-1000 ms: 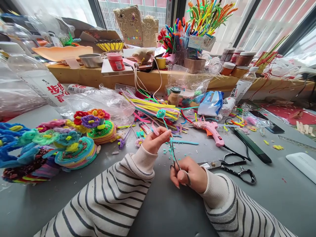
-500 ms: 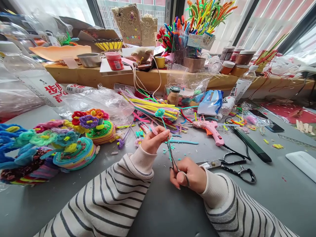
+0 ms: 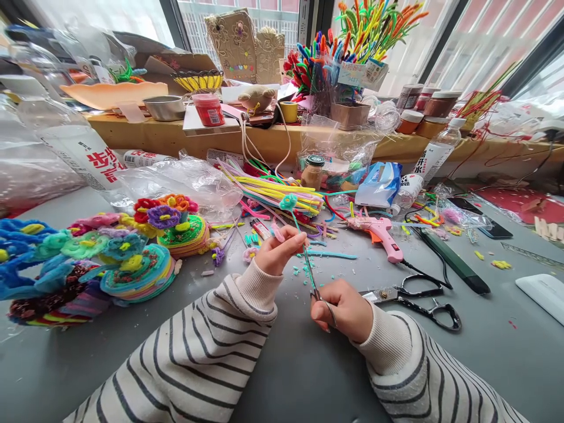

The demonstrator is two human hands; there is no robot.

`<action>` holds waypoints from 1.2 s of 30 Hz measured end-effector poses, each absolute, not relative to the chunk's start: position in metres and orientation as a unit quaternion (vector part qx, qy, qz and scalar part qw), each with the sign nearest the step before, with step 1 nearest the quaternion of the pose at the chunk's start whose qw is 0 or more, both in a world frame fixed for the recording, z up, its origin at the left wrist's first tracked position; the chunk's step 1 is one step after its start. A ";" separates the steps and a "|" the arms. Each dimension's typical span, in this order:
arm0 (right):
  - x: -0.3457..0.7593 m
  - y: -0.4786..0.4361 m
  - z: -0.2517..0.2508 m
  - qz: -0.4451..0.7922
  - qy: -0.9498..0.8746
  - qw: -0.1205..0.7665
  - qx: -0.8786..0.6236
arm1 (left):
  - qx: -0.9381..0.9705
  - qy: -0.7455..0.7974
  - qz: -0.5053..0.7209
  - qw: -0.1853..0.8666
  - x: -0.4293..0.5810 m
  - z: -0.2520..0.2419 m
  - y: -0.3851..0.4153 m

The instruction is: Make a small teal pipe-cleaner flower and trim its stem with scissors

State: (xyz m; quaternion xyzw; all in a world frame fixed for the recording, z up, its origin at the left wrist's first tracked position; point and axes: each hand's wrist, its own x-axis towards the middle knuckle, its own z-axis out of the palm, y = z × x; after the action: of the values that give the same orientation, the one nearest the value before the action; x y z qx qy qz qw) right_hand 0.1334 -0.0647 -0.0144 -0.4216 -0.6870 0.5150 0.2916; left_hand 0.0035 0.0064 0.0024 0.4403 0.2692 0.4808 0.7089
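Observation:
My left hand (image 3: 281, 249) pinches the thin stem of a teal pipe-cleaner flower (image 3: 288, 202), whose fuzzy head rises above the fingers. A small pink fuzzy piece (image 3: 277, 231) shows by that hand. My right hand (image 3: 343, 311) is wrapped round a small pair of metal scissors (image 3: 316, 294). Their slim blades point up along the lower stem and look nearly closed on it. Teal fluff clippings (image 3: 304, 272) lie scattered on the table beneath.
A pink glue gun (image 3: 374, 229) and large black-handled scissors (image 3: 429, 299) lie right of my hands. Pipe-cleaner flower cakes (image 3: 138, 276) stand at left. Behind are a bundle of pipe cleaners (image 3: 273, 191), a jar (image 3: 314, 171) and plastic bottles (image 3: 81, 153).
The scissor blades have come together along the stem, where they were slightly apart before. My right hand has shifted a little to the right; the left keeps its pinch.

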 end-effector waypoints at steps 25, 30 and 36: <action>0.139 -0.055 -0.015 0.398 -0.568 0.445 -0.566 | 0.490 0.311 0.492 0.649 0.003 0.000 0.005; 0.137 -0.057 -0.013 0.430 -0.557 0.442 -0.557 | 0.511 0.310 0.472 0.648 0.003 -0.002 0.005; 0.137 -0.058 -0.012 0.452 -0.583 0.392 -0.549 | 0.375 0.320 0.516 0.700 -0.001 0.003 0.012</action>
State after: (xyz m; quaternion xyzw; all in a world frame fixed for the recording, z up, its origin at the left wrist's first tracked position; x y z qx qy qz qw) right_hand 0.1365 -0.0581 -0.0117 -0.5488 -0.5833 0.4525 0.3922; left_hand -0.0009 0.0116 0.0026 0.3751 0.3202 0.5160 0.7004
